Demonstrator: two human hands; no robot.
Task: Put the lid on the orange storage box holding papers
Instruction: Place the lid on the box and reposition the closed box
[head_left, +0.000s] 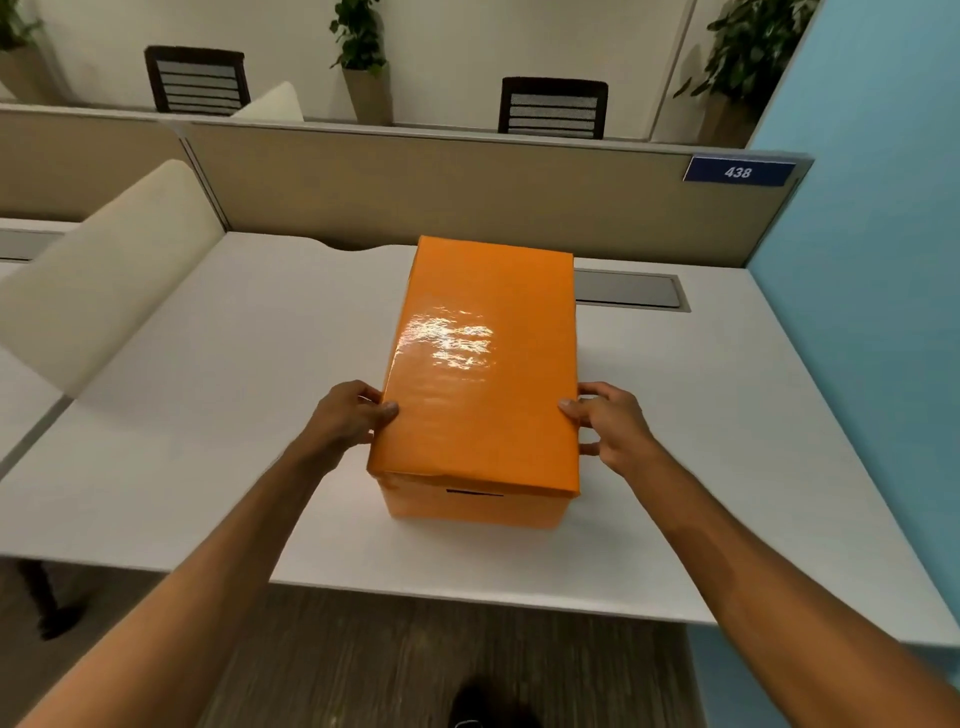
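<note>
An orange storage box stands in the middle of the white desk, its short end with a dark slot handle facing me. The glossy orange lid lies flat on top and covers the whole opening, so the papers inside are hidden. My left hand grips the lid's left edge near the front, thumb on top. My right hand grips the right edge at the same spot, fingers curled along the side.
A beige partition closes the desk's far side, with a blue "438" sign. A grey cable hatch lies behind the box. A cream divider rises on the left, a blue wall on the right.
</note>
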